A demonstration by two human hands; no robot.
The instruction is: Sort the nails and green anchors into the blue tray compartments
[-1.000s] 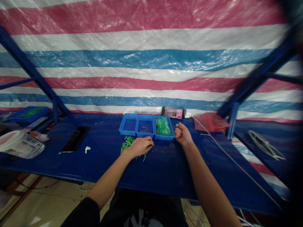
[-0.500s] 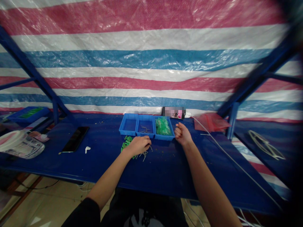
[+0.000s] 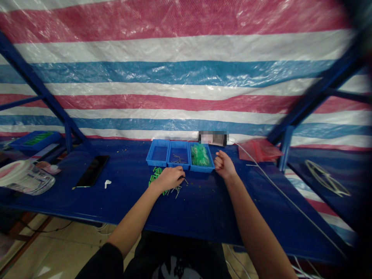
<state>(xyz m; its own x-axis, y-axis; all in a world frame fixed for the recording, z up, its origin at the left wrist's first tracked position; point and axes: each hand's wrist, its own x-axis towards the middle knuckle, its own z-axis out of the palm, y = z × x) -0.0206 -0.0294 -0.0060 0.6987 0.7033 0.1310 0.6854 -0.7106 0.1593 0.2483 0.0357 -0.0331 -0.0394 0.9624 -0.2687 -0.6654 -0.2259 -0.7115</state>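
My left hand (image 3: pixel 171 178) is low over the table, its fingers curled down and pressed together above a small pile of screws (image 3: pixel 175 190). One screw (image 3: pixel 186 181) sticks out beside the fingertips; what the fingers pinch is hidden. Green plastic wall plugs (image 3: pixel 153 177) lie loose just left of that hand, partly covered by it. My right hand (image 3: pixel 223 164) is closed in a fist at the right side of a blue tray (image 3: pixel 201 169) that holds a clear bag of green plugs (image 3: pixel 200 155). Anything inside the fist cannot be made out.
Left of the bag's tray stand a blue tray (image 3: pixel 186 166) with a few screws and another blue tray (image 3: pixel 148 159). A phone (image 3: pixel 92 170), a white earbud (image 3: pixel 107 183) and a plastic tub (image 3: pixel 37 180) lie leftward. Red plastic bags (image 3: pixel 258 150) and a white cable (image 3: pixel 269 179) are at right.
My left hand has shifted very slightly, with its fingers still over the screws. My right fist stays in place. The picture on the device behind the trays looks different.
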